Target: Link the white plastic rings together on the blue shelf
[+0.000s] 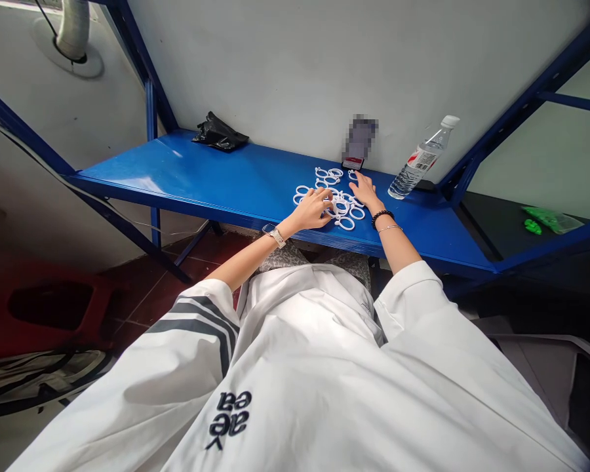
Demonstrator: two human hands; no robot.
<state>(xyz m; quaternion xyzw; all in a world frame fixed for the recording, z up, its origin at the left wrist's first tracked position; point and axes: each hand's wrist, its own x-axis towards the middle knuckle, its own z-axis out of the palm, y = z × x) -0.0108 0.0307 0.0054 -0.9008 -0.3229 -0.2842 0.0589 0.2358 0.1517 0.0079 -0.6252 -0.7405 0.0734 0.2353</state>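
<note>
Several white plastic rings (343,208) lie scattered on a blue metal shelf (226,177). My left hand (313,208), with a watch on its wrist, rests at the left side of the pile, its fingers curled onto a ring. My right hand (364,190), with a bead bracelet on the wrist, lies flat over the right side of the pile, its fingers stretched toward the wall. More rings (327,174) sit just beyond both hands.
A phone (360,141) leans on the wall behind the rings. A clear water bottle (420,160) leans at the right. A black crumpled bag (219,133) lies at the shelf's back left. Blue frame struts rise on both sides. A red stool (49,305) stands lower left.
</note>
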